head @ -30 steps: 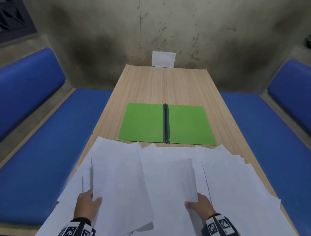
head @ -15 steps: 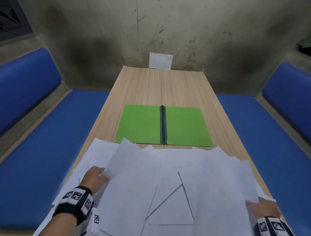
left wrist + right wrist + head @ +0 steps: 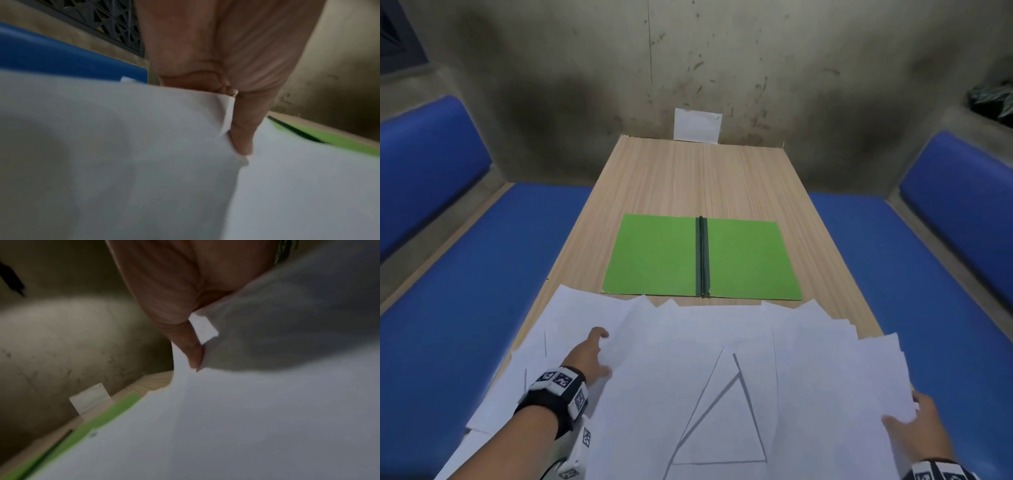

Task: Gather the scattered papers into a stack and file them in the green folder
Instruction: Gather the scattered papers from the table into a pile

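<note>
Several white papers lie fanned across the near end of the wooden table. The top sheet bears a drawn triangle. Just beyond them the green folder lies open and flat, with a dark spine down its middle. My left hand holds the left edge of the pile; the left wrist view shows its thumb pressed on top of a sheet. At the right edge, my right hand pinches the papers, thumb on top and the other fingers hidden under the sheets.
Blue padded benches run along the left and right of the table. A stained concrete wall stands at the far end, with a small white card leaning on it. Bare wood shows beyond the folder.
Both hands have moved from the near middle of the pile out to its left and right edges. The sheet with the triangle now lies on top.
</note>
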